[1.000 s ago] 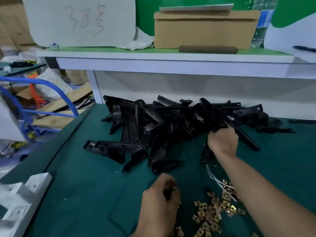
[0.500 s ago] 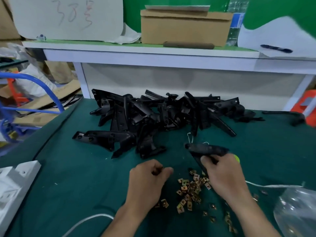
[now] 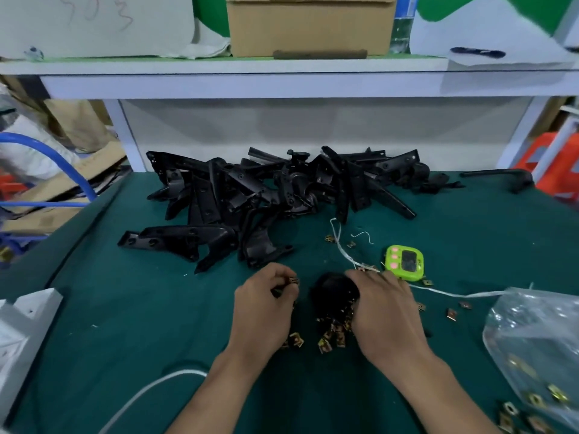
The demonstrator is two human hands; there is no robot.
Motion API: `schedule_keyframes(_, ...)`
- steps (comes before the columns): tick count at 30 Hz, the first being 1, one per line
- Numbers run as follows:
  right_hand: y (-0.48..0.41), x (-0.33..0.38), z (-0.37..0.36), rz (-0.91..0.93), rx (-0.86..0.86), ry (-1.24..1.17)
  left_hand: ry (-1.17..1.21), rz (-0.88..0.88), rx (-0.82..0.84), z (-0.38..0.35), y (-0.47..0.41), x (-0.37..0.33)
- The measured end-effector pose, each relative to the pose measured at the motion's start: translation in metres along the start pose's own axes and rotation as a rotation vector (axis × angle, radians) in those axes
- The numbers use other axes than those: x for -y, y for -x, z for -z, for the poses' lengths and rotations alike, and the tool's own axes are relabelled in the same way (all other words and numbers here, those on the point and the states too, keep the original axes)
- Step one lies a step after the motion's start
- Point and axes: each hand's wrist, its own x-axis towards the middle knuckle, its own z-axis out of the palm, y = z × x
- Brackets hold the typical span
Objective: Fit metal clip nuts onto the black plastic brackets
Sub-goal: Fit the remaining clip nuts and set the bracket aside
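Clip nut (image 3: 293, 280) pinched in left hand (image 3: 263, 311); right hand (image 3: 385, 311) grips black bracket (image 3: 332, 291); red scrawl (image 3: 94, 14) unreadable

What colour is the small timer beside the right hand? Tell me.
Bright green timer with pink buttons; the head view shows it.

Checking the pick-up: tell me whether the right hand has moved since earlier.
Yes: the right hand left the bracket heap and came toward the person, gripping a bracket.

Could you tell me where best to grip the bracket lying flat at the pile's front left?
Likely grip the bracket at its narrow left end from the left: it juts clear onto the mat; the wide end butts against the pile.
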Motion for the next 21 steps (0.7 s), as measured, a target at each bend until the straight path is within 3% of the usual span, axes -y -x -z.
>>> schedule_keyframes(9, 0.004, -0.006, 0.009, -0.079, -0.151, -0.183, -0.014, -0.059, 0.015, 0.001, 0.002, -0.002)
schedule_keyframes(17, 0.004, -0.003, 0.011, -0.064, -0.194, -0.194, -0.019, -0.049, 0.030, 0.002, 0.001, -0.003)
schedule_keyframes(21, 0.003, -0.005, 0.016, -0.041, -0.302, -0.259, -0.048, -0.059, 0.013, 0.001, 0.000, -0.001)
